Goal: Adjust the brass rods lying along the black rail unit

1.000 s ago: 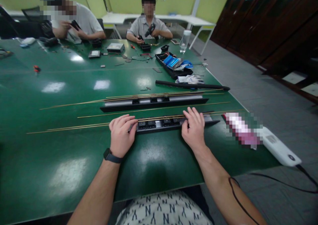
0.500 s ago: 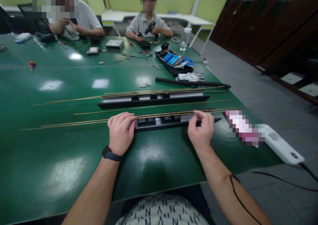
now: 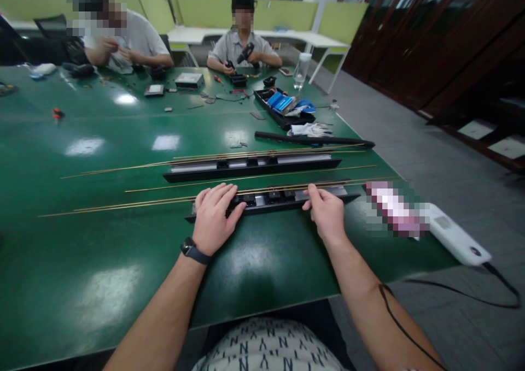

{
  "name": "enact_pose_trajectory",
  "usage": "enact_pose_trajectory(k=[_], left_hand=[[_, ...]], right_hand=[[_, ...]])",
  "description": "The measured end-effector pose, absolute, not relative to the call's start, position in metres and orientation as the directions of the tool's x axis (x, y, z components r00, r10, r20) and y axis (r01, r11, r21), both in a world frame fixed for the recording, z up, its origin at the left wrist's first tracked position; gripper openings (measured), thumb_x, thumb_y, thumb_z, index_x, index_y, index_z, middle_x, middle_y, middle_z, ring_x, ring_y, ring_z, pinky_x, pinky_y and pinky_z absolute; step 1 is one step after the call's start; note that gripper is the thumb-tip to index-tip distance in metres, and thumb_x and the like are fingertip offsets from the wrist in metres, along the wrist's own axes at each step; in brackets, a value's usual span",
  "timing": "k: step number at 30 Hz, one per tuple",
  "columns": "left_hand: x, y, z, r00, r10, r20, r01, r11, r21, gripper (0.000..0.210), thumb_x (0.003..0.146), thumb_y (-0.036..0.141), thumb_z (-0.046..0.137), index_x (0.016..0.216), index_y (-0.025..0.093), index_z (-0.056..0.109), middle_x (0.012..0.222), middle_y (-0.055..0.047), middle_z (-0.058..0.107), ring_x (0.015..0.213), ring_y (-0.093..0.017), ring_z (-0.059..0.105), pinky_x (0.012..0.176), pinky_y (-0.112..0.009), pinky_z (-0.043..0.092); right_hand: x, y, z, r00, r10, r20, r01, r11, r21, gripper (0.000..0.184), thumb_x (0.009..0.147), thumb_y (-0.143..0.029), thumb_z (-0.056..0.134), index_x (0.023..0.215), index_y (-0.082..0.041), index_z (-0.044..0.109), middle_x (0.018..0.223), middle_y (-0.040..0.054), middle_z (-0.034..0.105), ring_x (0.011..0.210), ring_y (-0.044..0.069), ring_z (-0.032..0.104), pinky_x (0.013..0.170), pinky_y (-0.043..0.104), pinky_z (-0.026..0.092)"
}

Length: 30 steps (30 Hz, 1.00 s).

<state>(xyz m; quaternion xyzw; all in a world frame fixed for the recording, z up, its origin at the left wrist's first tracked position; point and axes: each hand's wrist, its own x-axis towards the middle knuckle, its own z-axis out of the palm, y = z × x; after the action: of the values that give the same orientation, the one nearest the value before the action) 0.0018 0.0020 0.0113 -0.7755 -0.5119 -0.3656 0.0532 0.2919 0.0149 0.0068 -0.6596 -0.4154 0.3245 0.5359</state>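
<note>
Closest to me lies a long black rail (image 3: pixel 270 208) with a silvery inside and several small black blocks (image 3: pixel 272 195) in it. Thin brass-coloured rods (image 3: pixel 131 204) run lengthwise over it and stick out far to the left. My left hand (image 3: pixel 214 218) rests across the rail's left part, fingers stretched over the rods and thumb apart on the near side. Over the right part is my right hand (image 3: pixel 326 212), its index finger at the rods and the thumb lower, apart from it; its other fingers are curled and partly hidden.
Beyond is a second black rail (image 3: pixel 254 171) with rods over it; a single rod lies between. Farther back are a black bar (image 3: pixel 311 139), white gloves (image 3: pixel 309 129) and a black tray (image 3: pixel 283 121). A white device (image 3: pixel 455 234) sits at right. Two people work across the table.
My left hand has slid right along the rail and opened from a pinch to spread fingers. My right hand has shifted slightly left, its index finger and thumb now apart. The view has moved slightly.
</note>
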Motion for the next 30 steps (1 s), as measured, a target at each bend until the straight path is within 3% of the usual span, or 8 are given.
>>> enact_pose_trajectory(k=[5,13,19,23,26,30], left_hand=[[0.009,0.008,0.015,0.274,0.780,0.562,0.835,-0.484,0.264,0.037,0.100,0.045,0.062,0.130,0.024,0.068,0.131,-0.010,0.073,0.123,-0.029,0.066,0.112,-0.050,0.037],[0.010,0.020,0.024,0.378,0.788,0.486,0.832,-0.520,0.196,0.036,0.101,0.044,0.058,0.126,0.022,0.070,0.123,-0.011,0.075,0.112,-0.029,0.068,0.108,-0.051,0.039],[0.011,0.016,0.014,0.325,0.786,0.526,0.841,-0.495,0.221,0.039,0.102,0.044,0.057,0.135,0.023,0.066,0.129,-0.012,0.073,0.117,-0.031,0.066,0.109,-0.052,0.037],[0.013,0.012,0.011,0.290,0.784,0.549,0.855,-0.470,0.220,0.041,0.101,0.044,0.059,0.138,0.026,0.064,0.133,-0.012,0.071,0.128,-0.034,0.061,0.112,-0.055,0.033],[0.012,0.011,0.009,0.277,0.790,0.547,0.862,-0.456,0.221,0.041,0.101,0.044,0.059,0.139,0.027,0.063,0.132,-0.012,0.071,0.127,-0.033,0.061,0.112,-0.055,0.032],[0.011,0.011,0.006,0.271,0.791,0.549,0.871,-0.445,0.210,0.042,0.102,0.044,0.059,0.140,0.026,0.063,0.130,-0.013,0.071,0.122,-0.032,0.063,0.112,-0.054,0.032]], right_hand=[[0.290,0.020,0.008,0.377,0.921,-0.100,-0.022,-0.100,-0.995,0.053,0.084,-0.066,0.072,0.092,-0.013,0.076,0.052,0.0020,0.064,0.030,0.007,0.036,0.029,0.021,0.019],[0.296,0.024,0.009,0.296,0.937,-0.187,-0.264,-0.107,-0.958,0.044,0.076,-0.056,0.083,0.089,-0.016,0.069,0.050,-0.0037,0.058,0.028,0.005,0.033,0.029,0.018,0.019],[0.302,0.024,0.011,0.407,0.894,-0.186,-0.298,-0.063,-0.953,0.039,0.080,-0.053,0.081,0.087,-0.019,0.065,0.049,-0.0055,0.055,0.029,0.005,0.033,0.029,0.017,0.020],[0.301,0.023,0.013,0.383,0.897,-0.220,-0.292,-0.108,-0.950,0.038,0.081,-0.052,0.080,0.088,-0.017,0.067,0.050,-0.0040,0.057,0.029,0.005,0.034,0.029,0.017,0.020],[0.301,0.023,0.015,0.361,0.906,-0.222,-0.288,-0.118,-0.950,0.036,0.080,-0.048,0.082,0.088,-0.015,0.069,0.050,-0.0038,0.057,0.029,0.004,0.035,0.029,0.017,0.019],[0.304,0.024,0.015,0.455,0.863,-0.220,-0.312,-0.077,-0.947,0.032,0.082,-0.046,0.080,0.085,-0.016,0.067,0.049,-0.0050,0.055,0.029,0.004,0.035,0.029,0.016,0.020]])
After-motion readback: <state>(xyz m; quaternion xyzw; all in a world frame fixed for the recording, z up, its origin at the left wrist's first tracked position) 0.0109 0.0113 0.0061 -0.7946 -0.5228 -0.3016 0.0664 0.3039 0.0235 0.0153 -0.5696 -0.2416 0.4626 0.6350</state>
